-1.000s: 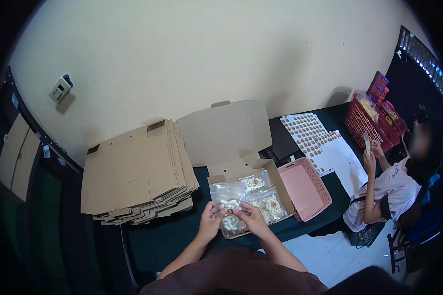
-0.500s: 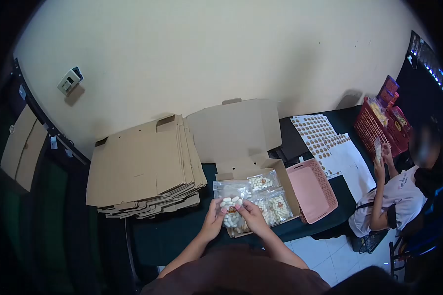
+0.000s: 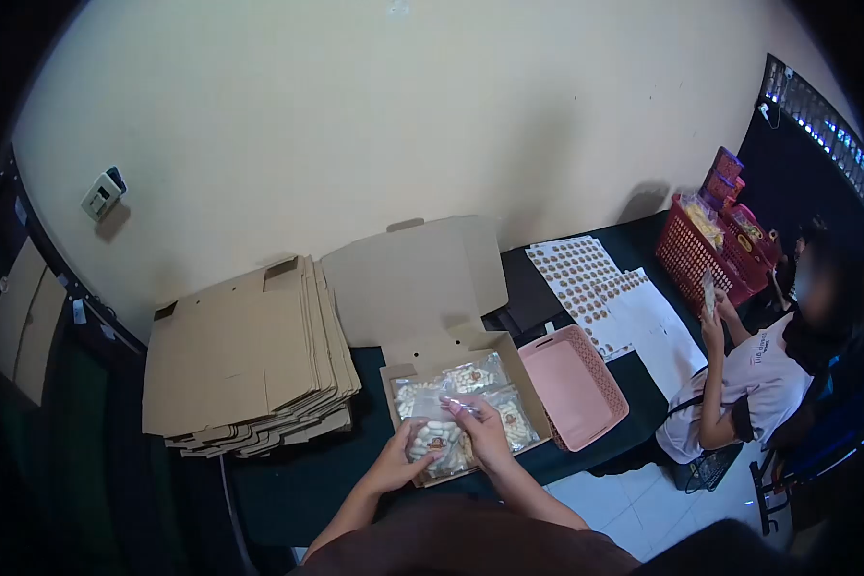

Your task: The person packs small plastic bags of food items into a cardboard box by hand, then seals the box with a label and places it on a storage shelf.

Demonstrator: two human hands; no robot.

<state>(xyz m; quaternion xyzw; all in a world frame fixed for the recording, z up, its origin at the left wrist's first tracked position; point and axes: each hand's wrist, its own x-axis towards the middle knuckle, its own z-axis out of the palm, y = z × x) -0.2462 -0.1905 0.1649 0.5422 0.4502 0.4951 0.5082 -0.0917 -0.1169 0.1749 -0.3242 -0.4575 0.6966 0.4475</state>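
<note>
A clear plastic pouch of white oval pieces (image 3: 434,434), with a small brown label on its front, is between my two hands above the open cardboard box (image 3: 525,376). My left hand (image 3: 396,463) is closed on the pouch's lower left side, thumb across the front. At the pouch's upper right edge, my right hand (image 3: 486,434) pinches the clear plastic. Inside the box lie several similar pouches, among them a labelled pouch (image 3: 474,376) at the back and another pouch (image 3: 516,422) at the right. My hands and the held pouch hide part of the box.
Flattened cardboard boxes (image 3: 230,360) are stacked on the left. A pink basket (image 3: 576,384) touches or nearly touches the box's right side. Beyond are sticker sheets (image 3: 581,283) and a red basket (image 3: 686,254) of packets. At right, a person (image 3: 739,384) holds a small packet.
My right hand has moved from the pouch's lower front up to its top edge. The pouch is lower and more tilted over the box. The whole view has shifted slightly.
</note>
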